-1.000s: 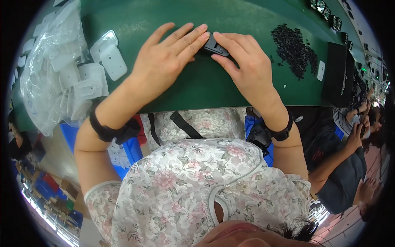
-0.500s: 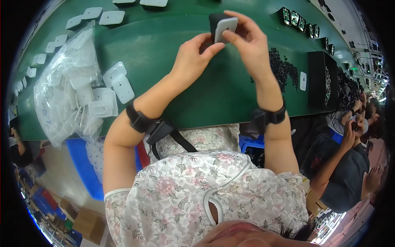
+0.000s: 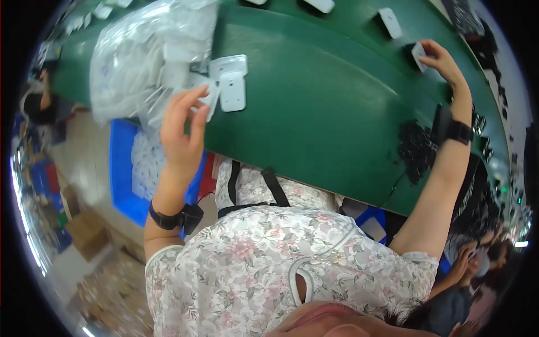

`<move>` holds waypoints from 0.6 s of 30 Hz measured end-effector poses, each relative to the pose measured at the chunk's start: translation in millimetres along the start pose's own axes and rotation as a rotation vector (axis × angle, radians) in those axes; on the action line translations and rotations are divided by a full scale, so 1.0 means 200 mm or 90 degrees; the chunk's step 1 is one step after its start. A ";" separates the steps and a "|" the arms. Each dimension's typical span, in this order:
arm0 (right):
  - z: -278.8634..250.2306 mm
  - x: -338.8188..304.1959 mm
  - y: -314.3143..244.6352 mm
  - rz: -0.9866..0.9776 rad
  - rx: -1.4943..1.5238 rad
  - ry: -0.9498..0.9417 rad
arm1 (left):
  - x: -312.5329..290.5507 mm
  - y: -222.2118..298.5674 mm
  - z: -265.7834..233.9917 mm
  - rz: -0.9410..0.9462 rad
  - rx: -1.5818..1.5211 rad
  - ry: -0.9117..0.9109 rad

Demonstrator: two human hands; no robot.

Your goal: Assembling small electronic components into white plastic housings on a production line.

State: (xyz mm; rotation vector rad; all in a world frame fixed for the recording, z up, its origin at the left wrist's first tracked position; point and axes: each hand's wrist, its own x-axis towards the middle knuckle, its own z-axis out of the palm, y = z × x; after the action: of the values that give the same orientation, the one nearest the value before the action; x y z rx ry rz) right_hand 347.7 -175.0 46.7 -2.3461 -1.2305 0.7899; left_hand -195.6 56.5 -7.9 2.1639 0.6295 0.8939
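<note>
At the far right of the green table, my right hand [image 3: 441,60] grips a black housing with a white cover [image 3: 418,57], thumb and fingers at its upper end. Another such covered housing [image 3: 389,23] stands just beyond it to the left. My left hand [image 3: 184,121] is empty, fingers apart, over the near edge of the table. Close to its fingertips lie loose white plastic covers [image 3: 232,92], rounded rectangles with small holes, partly overlapping. Beside them a clear plastic bag [image 3: 132,62] holds several more white covers.
A heap of small black parts [image 3: 416,151] lies on the green table [image 3: 314,112] near my right forearm. Below the table's left edge stands a blue bin [image 3: 120,180] with white pieces inside. Other people sit at both ends.
Both hands were together on one black housing with a white cover. My right hand has carried it far right; my left has let go and swung left to the loose covers. The view has turned.
</note>
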 end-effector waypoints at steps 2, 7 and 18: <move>0.02 0.03 -0.02 0.038 -0.001 -0.009 | -0.11 -0.10 -0.09 -0.019 0.047 0.064; -0.05 0.00 0.10 0.048 0.066 -0.019 | -0.46 -0.50 -0.29 -0.181 0.184 0.321; -0.01 -0.09 0.14 -0.024 0.022 0.336 | -1.12 -1.25 -0.31 -0.505 0.345 0.017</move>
State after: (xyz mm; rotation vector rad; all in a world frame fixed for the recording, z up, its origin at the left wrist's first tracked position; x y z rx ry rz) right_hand 357.3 -205.1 37.9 -2.2827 -1.0111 0.1514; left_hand -426.5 97.2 -256.1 2.0320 1.7384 0.3303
